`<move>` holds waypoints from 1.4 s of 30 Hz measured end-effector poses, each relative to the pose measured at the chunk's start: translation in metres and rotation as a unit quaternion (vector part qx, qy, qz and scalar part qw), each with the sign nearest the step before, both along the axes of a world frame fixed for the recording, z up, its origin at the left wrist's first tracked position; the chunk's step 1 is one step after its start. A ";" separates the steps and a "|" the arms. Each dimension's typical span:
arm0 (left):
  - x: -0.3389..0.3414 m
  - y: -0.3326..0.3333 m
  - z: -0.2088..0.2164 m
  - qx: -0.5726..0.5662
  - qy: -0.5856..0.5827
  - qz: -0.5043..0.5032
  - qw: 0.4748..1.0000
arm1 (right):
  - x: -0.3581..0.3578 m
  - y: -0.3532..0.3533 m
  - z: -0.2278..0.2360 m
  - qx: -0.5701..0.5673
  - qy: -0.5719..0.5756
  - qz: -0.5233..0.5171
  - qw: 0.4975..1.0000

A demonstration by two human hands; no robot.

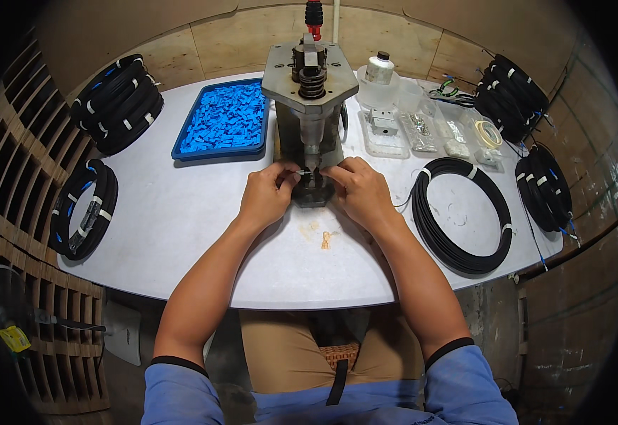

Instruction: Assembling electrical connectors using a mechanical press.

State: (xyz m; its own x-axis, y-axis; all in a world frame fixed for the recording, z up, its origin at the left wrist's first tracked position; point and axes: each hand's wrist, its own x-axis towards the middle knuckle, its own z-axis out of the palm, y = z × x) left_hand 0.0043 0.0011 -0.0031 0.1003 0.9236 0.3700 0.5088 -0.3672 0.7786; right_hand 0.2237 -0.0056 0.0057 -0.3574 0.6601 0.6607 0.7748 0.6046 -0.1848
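Note:
A grey metal bench press (310, 92) stands upright on the white table, its spring and ram above my two hands. From the left side, my left hand (266, 191) pinches a small silvery piece (302, 171) between thumb and fingertips at the lower part of the press. Opposite it, my right hand (361, 190) is closed beside the ram, gripping the end of a black cable. That cable trails out under the right wrist to a large black cable coil (422, 212). What lies between the fingertips is small and partly hidden by the fingers.
A dark blue tray (181, 155) of bright blue small parts sits left of the press. Stacked black coils (121, 103) and another coil (107, 212) lie far left. To the right are a white bottle (380, 69), clear containers (385, 145) and more coils (511, 99). Orange scraps (326, 241) lie in front.

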 end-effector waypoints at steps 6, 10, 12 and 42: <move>0.000 -0.001 0.001 0.003 -0.002 -0.001 1.000 | 0.000 0.000 0.001 -0.002 -0.002 0.001 1.000; 0.001 -0.001 0.003 0.001 0.001 -0.001 1.000 | 0.000 0.000 0.001 -0.006 0.000 0.001 1.000; 0.001 -0.001 0.003 -0.001 0.001 -0.002 1.000 | 0.000 -0.001 0.001 -0.007 0.000 0.000 1.000; 0.000 0.000 -0.001 0.004 -0.009 -0.009 1.000 | 0.001 -0.001 0.000 -0.025 -0.001 0.005 1.000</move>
